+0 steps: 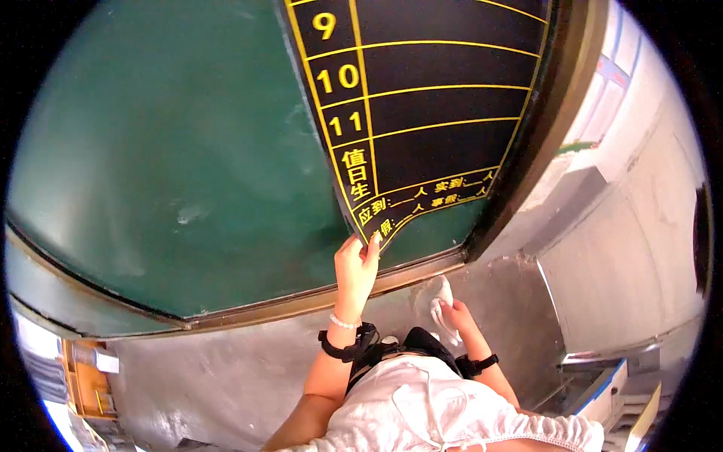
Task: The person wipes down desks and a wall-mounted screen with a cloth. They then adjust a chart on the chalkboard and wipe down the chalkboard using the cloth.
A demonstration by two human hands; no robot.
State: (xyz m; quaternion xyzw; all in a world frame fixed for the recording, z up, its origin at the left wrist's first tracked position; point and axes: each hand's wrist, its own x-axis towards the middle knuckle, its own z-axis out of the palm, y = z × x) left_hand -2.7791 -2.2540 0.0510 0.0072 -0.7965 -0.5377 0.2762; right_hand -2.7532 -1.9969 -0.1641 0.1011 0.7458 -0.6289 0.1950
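A black sheet chart (444, 109) with yellow lines, numbers and Chinese characters lies against the green chalkboard (166, 151). My left hand (355, 267) pinches its lower left corner between thumb and fingers, and the bottom edge there curves away from the board. A beaded bracelet and a black strap circle my left wrist. Lower down and to the right, my right hand (458, 315) is closed on a white cloth (444, 305) that hangs partly below the fingers. Another black strap is on my right wrist.
A brown frame (301, 303) edges the chalkboard along its bottom and right side. Beyond it on the right is a pale wall (625, 256). Grey floor (226, 384) lies below. Wooden furniture (89, 380) stands at lower left, and a desk-like piece (606, 392) at lower right.
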